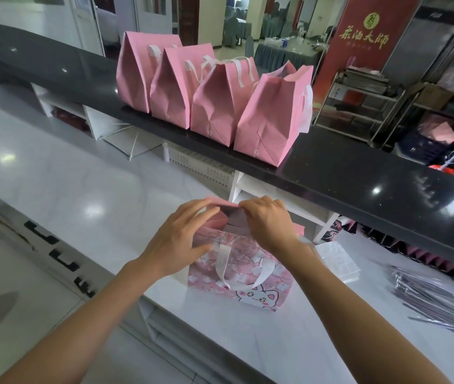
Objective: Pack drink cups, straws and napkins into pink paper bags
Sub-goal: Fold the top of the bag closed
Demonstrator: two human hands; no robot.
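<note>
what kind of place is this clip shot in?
Probably the service counter of a drink or tea shop. Four pink bags stand on the black counter, wrapped straws lie on the white worktop, and a red banner stands behind.

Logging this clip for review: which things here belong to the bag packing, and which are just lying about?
Job:
- cat bag, gripped at its top edge by the left hand and right hand
- four pink bags on the black counter
- straws
- napkin pack

Lying about:
- red banner
- metal rack
- white paper bag
</note>
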